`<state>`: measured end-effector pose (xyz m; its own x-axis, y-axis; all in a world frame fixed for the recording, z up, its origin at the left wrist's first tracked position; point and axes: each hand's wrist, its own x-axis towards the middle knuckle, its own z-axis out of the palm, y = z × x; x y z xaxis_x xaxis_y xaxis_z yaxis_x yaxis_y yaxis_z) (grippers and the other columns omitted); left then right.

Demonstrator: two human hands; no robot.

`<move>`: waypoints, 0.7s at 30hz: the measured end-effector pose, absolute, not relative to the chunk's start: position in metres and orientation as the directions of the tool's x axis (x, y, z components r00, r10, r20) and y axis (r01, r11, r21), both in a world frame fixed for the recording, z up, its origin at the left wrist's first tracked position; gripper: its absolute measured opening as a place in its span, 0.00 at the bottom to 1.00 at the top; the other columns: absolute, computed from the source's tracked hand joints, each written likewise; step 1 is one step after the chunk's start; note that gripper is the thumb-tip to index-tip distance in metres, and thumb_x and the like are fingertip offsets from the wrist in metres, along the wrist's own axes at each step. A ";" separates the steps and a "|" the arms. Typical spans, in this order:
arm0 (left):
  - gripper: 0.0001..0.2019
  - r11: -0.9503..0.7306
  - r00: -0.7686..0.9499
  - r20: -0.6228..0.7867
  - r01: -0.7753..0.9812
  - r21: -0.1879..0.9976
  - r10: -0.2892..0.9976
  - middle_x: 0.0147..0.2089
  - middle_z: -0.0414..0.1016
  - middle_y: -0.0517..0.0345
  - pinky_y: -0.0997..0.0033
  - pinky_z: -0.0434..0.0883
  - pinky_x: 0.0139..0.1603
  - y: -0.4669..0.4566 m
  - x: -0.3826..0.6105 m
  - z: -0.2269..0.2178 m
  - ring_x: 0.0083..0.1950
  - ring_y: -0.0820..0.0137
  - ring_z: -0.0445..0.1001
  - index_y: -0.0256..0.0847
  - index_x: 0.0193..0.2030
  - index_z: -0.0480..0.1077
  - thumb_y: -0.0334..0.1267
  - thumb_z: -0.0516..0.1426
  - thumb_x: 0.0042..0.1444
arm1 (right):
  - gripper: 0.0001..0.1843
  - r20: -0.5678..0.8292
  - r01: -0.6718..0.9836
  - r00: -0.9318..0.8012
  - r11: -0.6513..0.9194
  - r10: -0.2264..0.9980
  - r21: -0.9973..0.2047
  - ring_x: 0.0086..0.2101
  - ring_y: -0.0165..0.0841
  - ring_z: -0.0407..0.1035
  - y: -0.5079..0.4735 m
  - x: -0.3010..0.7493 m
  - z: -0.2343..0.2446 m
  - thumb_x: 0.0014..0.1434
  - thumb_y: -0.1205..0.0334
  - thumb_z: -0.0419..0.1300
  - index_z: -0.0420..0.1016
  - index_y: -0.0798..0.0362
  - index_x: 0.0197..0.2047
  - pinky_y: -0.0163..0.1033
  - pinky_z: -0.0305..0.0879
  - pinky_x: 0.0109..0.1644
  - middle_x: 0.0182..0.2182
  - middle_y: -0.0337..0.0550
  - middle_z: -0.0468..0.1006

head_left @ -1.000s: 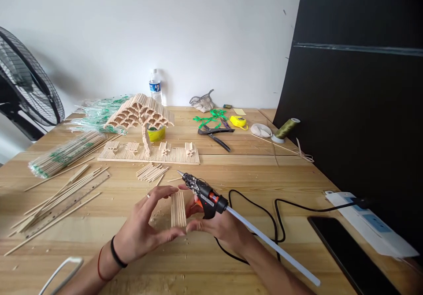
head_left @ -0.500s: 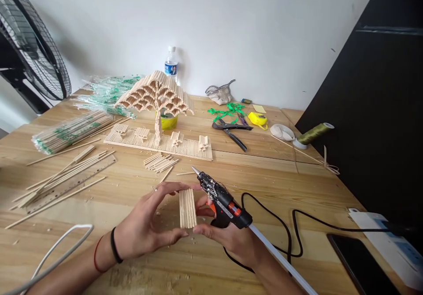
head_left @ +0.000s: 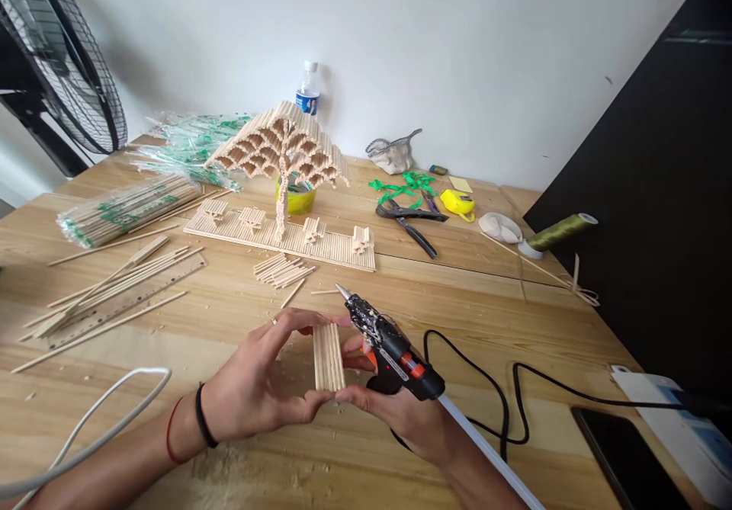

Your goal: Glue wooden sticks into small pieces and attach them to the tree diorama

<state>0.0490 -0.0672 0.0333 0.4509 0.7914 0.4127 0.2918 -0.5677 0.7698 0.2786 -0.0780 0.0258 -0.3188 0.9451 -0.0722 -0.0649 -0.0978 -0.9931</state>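
A small panel of short wooden sticks (head_left: pixel 329 357), laid side by side, is held upright between my two hands. My left hand (head_left: pixel 257 376) grips it at the top and bottom edges with fingers and thumb. My right hand (head_left: pixel 394 411) pinches its right side and also holds a black hot glue gun (head_left: pixel 394 350), whose nozzle points up and left past the panel. A long white glue stick (head_left: pixel 486 449) sticks out of the gun's back. Beyond my hands lies a pile of short sticks (head_left: pixel 283 270), and behind it a stick-built tree model (head_left: pixel 280 167) on a slatted base (head_left: pixel 337 255).
Long sticks and a ruler (head_left: pixel 131 296) lie left, near bagged sticks (head_left: pixel 129 209). Pliers (head_left: pixel 409 228), a yellow tape measure (head_left: pixel 457 203) and a thread spool (head_left: pixel 557 235) sit farther back. A black cord (head_left: pixel 508 388), phone (head_left: pixel 629 457) and power strip (head_left: pixel 663 418) are at right.
The view has shifted slightly, so the table items appear a little to the right and higher. Both hands keep their hold on the stick panel, and the glue gun stays in my right hand.
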 end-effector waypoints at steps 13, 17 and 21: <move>0.33 -0.567 0.426 0.430 0.274 0.777 0.796 0.59 0.77 0.48 0.60 0.78 0.58 -0.071 0.051 0.030 0.59 0.58 0.80 0.48 0.63 0.60 0.35 0.69 0.54 | 0.30 -0.020 -0.078 -0.326 -0.048 0.945 -0.996 0.52 0.46 0.81 -0.078 0.279 0.015 0.49 0.66 0.80 0.77 0.41 0.53 0.50 0.80 0.59 0.49 0.40 0.85; 0.32 -0.531 0.420 0.396 0.278 0.801 0.817 0.58 0.76 0.48 0.59 0.78 0.57 -0.072 0.051 0.029 0.58 0.57 0.80 0.48 0.61 0.59 0.35 0.69 0.53 | 0.34 -0.050 -0.070 -0.321 -0.077 0.946 -0.995 0.48 0.46 0.82 -0.078 0.280 0.013 0.44 0.65 0.83 0.77 0.41 0.53 0.50 0.80 0.58 0.45 0.39 0.86; 0.34 -0.501 0.420 0.364 0.283 0.818 0.831 0.59 0.75 0.49 0.57 0.77 0.58 -0.073 0.051 0.028 0.58 0.57 0.79 0.49 0.61 0.59 0.33 0.69 0.51 | 0.39 -0.042 -0.110 -0.309 -0.079 0.950 -0.991 0.47 0.44 0.82 -0.078 0.277 0.017 0.42 0.64 0.84 0.77 0.40 0.56 0.49 0.80 0.58 0.45 0.39 0.86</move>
<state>0.0506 -0.0729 0.0282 0.4199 0.8315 0.3638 0.2828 -0.5008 0.8181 0.2775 -0.0779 0.0168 -0.3092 0.9501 -0.0417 -0.1098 -0.0792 -0.9908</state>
